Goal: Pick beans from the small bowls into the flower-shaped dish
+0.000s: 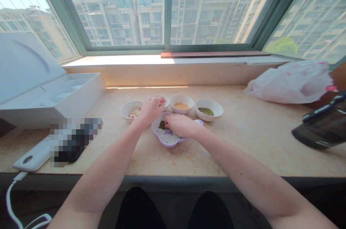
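- The left hand (151, 110) hangs over a small white bowl (165, 101), its fingers curled downward and pressed together. The back of the hand hides the fingertips, so I cannot tell whether they pinch anything.
- The right hand (181, 125) sits over a lilac-rimmed plate (169, 139), its fingers gathered together and pointing down beside a small heap of dark green seeds (161, 125). The fingertips are hidden, so a pinch cannot be confirmed.
- The seeds lie on the plate, between the hands. They look small, hard and light, likely to slip and scatter, so a fingertip pinch would suit them best.
- The plate is shallow and looks like brittle ceramic. Its rim offers the surest hold.
- Three more white bowls stand in an arc behind the plate: one holds pale red-and-white beans (134, 112), one yellow split peas (181, 106), and one green mung beans (205, 111).
- All of this rests on a marble counter (238, 149) beneath a wide window (164, 9).
- A white box (51, 99) stands at the left, and a crumpled plastic bag (289, 83) lies at the right.
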A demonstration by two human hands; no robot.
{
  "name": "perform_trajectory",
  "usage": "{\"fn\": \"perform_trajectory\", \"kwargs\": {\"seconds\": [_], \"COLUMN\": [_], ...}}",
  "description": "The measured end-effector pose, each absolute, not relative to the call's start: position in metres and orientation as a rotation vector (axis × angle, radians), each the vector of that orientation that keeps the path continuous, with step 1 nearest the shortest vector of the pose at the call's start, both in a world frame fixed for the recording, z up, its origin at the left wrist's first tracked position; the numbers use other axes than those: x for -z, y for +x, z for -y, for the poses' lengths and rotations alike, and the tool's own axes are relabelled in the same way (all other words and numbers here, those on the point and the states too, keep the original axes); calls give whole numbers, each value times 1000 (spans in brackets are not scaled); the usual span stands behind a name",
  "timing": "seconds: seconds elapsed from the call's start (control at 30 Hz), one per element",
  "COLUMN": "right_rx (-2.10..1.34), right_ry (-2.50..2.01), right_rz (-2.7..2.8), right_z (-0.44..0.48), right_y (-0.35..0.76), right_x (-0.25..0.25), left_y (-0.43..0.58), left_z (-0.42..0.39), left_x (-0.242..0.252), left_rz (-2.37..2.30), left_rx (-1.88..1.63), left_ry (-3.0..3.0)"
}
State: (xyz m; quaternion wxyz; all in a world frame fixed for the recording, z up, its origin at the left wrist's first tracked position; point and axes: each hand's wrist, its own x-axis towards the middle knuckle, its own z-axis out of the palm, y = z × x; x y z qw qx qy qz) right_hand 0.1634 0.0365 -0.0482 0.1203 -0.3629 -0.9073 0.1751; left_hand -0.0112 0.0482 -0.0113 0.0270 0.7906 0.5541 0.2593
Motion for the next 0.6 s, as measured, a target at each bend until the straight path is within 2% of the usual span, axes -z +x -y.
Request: {"fn": "perform_trajectory", "kwargs": {"seconds": [0.13,0.23,0.43,0.6], "right_rx": [-547,-695,-1626,-1905], "right_ry": [-1082,-1043,-788,-554], "right_rz": [2592,2406,1877,1593], "right_z": [-34,-34,-33,-33], "right_y": [163,166,185,201], "right_x": [42,31,3,-6], "left_y": [-12,-13,-9,-3], "left_z": [-48,-47,-38,-27], "left_x": [12,11,4,0], "left_rz": [-1684,-1666,-1567,-1499], "left_rx": [-815,-846,-852,-660], "left_ry": [2428,2410,2433,2537]}}
